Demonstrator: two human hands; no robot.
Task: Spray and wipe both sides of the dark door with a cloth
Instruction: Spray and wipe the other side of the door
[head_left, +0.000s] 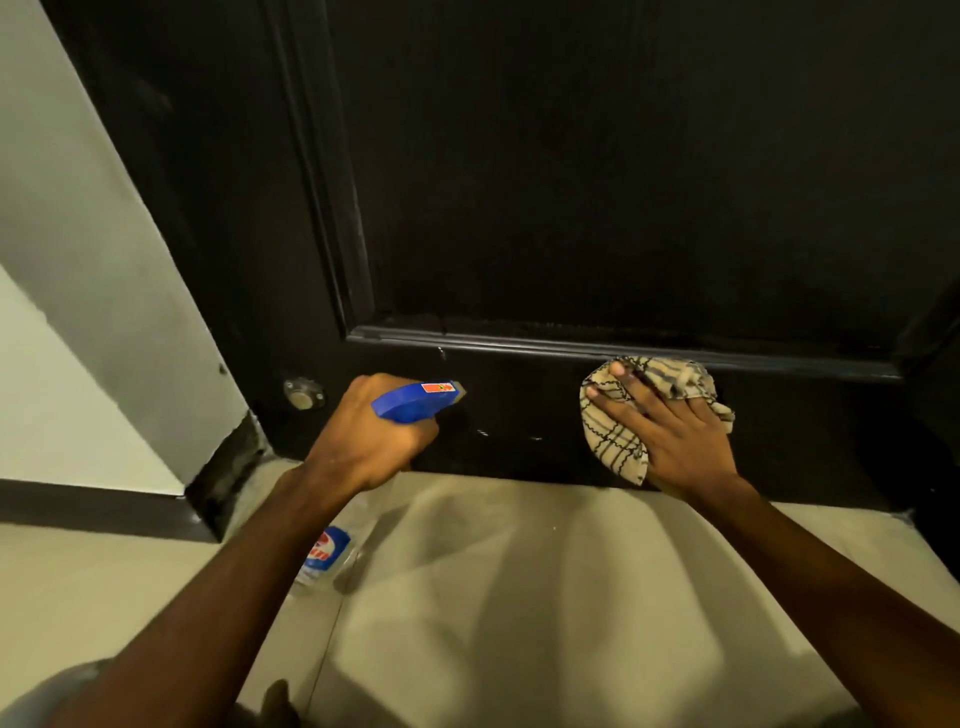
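The left hand (363, 436) is closed around the neck of the spray bottle (410, 402), with the fingers curled on it; the blue head points forward to the dark door (571, 182), and the clear body with its label hangs below the wrist, over the beige floor (519, 597); the right hand (675, 441) lies flat with straight, spread fingers and presses the checked cloth (618, 436) against the lowest part of the door, just under the raised moulding; the cloth is bunched under the palm and shows out on the left of the fingers and above them; the two hands are apart, with bare door surface between them; to the left of the left hand, a small round metal fitting (304, 396) sits on the door; further left is the pale wall (67, 260) with a dark skirting (93, 506).
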